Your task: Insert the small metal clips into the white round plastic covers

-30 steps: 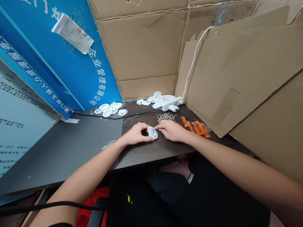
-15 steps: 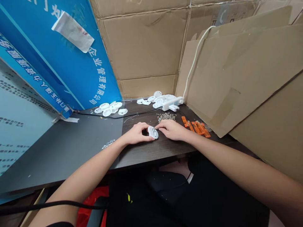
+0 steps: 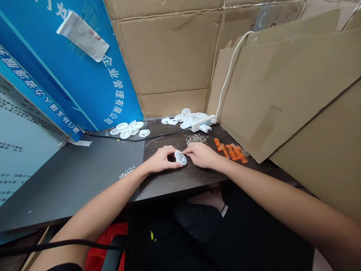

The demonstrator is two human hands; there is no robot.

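Two hands meet on the near side of the white power strip [image 3: 201,123], a little to its left, with a white disc [image 3: 180,158] between them. The left hand [image 3: 161,159] is the one that bears the disc, gripping it by the rim with the thumb at the lower edge and fingers at the upper one, so the disc juts out to the right of that grip. The right hand [image 3: 202,155] comes from the other side, its fingertips drawn together at the disc's upper right edge; whether they pinch something small or merely touch the rim, I cannot tell at this scale. Tilted up, the disc shows as an oval, its long axis running from upper left to lower right, with moulded recesses and a dark spot or two on the visible face (similar white pieces [image 3: 185,111] lie heaped beside the strip). Small metal parts [image 3: 196,139] lie just in front of the strip.
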